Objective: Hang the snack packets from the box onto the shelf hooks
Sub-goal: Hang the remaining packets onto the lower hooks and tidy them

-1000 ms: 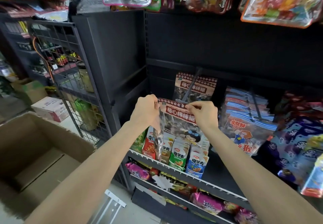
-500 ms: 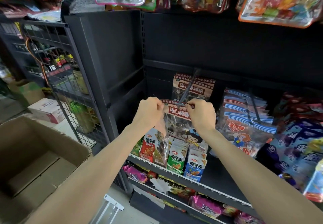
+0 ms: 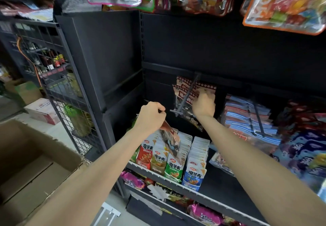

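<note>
Right hand [image 3: 203,105] covers the top of the hung packets [image 3: 185,91]; its fingertips are hidden. Left hand [image 3: 151,116] conceals the top of its packet [image 3: 170,137], print blurred. Cardboard box [image 3: 35,158] cut off at lower left.

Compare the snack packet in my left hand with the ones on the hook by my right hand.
The packet in the left hand dangles tilted, off any hook; the hung packets sit threaded on the hook, pushed back by the right hand. One packet versus several. Both have red-brown headers.
</note>
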Demonstrator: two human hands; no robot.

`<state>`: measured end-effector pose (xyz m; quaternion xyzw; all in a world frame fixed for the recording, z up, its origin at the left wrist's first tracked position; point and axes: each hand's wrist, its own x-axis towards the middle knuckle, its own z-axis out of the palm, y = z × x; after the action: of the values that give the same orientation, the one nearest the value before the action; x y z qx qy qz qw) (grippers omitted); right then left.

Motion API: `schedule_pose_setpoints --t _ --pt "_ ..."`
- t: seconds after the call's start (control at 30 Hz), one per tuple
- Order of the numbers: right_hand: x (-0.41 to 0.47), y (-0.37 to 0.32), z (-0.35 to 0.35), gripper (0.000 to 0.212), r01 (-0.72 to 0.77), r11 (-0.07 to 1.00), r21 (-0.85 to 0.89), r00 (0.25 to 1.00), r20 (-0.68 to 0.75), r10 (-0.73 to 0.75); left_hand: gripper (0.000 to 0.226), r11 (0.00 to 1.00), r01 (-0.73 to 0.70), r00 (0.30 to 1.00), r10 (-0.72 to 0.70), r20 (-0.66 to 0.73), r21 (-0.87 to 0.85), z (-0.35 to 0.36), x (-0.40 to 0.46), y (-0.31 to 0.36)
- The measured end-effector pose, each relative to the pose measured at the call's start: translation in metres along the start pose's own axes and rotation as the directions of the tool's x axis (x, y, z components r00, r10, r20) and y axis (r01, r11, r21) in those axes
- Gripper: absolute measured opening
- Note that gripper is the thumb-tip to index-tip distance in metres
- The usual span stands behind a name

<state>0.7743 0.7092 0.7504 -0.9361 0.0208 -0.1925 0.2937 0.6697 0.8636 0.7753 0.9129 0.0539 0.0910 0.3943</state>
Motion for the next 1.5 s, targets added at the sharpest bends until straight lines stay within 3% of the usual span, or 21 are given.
schedule_pose_setpoints --t 0.07,0.13,0.17,0.23,0.33,0.43,0.5,0.6,0.63,0.7,0.83,0.97,1.03,1.2,1.33,1.5 --pt "-0.019 0.004 -0.004 0.041 0.057 0.997 0.053 0.992 -0.112 -0.051 0.031 1.000 -0.003 1.000 0.003 0.009 -0.003 0.001 -0.002 -0.002" --pt "-0.046 0.004 -0.010 0.046 0.101 0.990 0.102 0.987 -0.134 -0.087 0.033 1.000 -0.002 1.000 0.002 0.020 0.005 0.003 -0.005 -0.002" --pt "-0.059 0.004 -0.015 0.048 0.109 0.981 0.160 0.992 -0.076 -0.098 0.034 1.000 -0.006 1.000 0.006 0.025 0.011 0.004 -0.006 -0.002" --pt "-0.081 0.001 -0.025 0.051 0.051 0.931 0.361 0.975 0.185 -0.125 0.036 1.000 -0.015 1.000 0.014 0.027 0.009 0.004 -0.008 0.000" --pt "-0.100 -0.002 -0.046 0.059 -0.050 0.870 0.491 0.767 0.576 -0.281 0.038 1.000 -0.010 1.000 0.010 0.013 -0.008 0.004 -0.012 0.004" --pt "-0.108 -0.005 -0.059 0.079 -0.053 0.899 0.435 0.608 0.728 -0.316 0.037 1.000 0.004 1.000 -0.004 0.000 -0.027 0.007 -0.016 0.006" --pt "-0.113 -0.007 -0.057 0.077 0.004 0.915 0.403 0.652 0.693 -0.308 0.037 0.999 0.003 1.000 -0.003 -0.016 -0.047 0.008 -0.016 0.006" --pt "-0.118 -0.007 -0.045 0.039 0.135 0.906 0.400 0.869 0.392 -0.303 0.037 0.992 -0.030 0.999 0.028 -0.020 -0.120 0.010 -0.019 0.004" --pt "-0.119 -0.007 -0.043 0.027 0.119 0.915 0.385 0.915 0.315 -0.251 0.036 0.985 -0.049 0.999 0.046 -0.019 -0.164 0.011 -0.021 0.002" --pt "-0.118 -0.002 -0.036 0.025 -0.024 0.930 0.368 0.961 0.264 -0.080 0.034 0.969 -0.103 0.994 0.094 -0.050 -0.223 0.012 -0.026 -0.004" --pt "-0.117 0.008 -0.030 0.026 -0.227 0.837 0.498 0.950 0.304 0.076 0.030 0.985 -0.163 0.971 0.169 -0.166 0.048 0.010 -0.023 -0.028" --pt "-0.119 0.006 -0.025 0.019 -0.307 0.690 0.656 0.938 0.333 0.100 0.023 0.991 -0.119 0.992 0.122 -0.031 0.064 0.006 -0.009 -0.035" --pt "-0.116 0.007 -0.025 0.017 -0.323 0.665 0.673 0.939 0.315 0.138 0.016 0.990 -0.129 0.990 0.131 -0.043 0.060 0.004 -0.001 -0.034" --pt "-0.106 0.014 -0.024 0.004 -0.319 0.661 0.680 0.948 0.233 0.218 0.012 0.987 -0.157 0.986 0.159 -0.046 0.042 0.010 0.007 -0.025" --pt "-0.100 0.014 -0.023 0.019 -0.319 0.702 0.637 0.948 0.211 0.239 0.012 0.988 -0.148 0.986 0.150 -0.077 0.033 0.015 0.010 -0.023" --pt "-0.100 0.012 -0.022 0.019 -0.292 0.729 0.620 0.957 0.192 0.220 0.012 0.990 -0.142 0.984 0.144 -0.105 0.025 0.015 0.013 -0.025"
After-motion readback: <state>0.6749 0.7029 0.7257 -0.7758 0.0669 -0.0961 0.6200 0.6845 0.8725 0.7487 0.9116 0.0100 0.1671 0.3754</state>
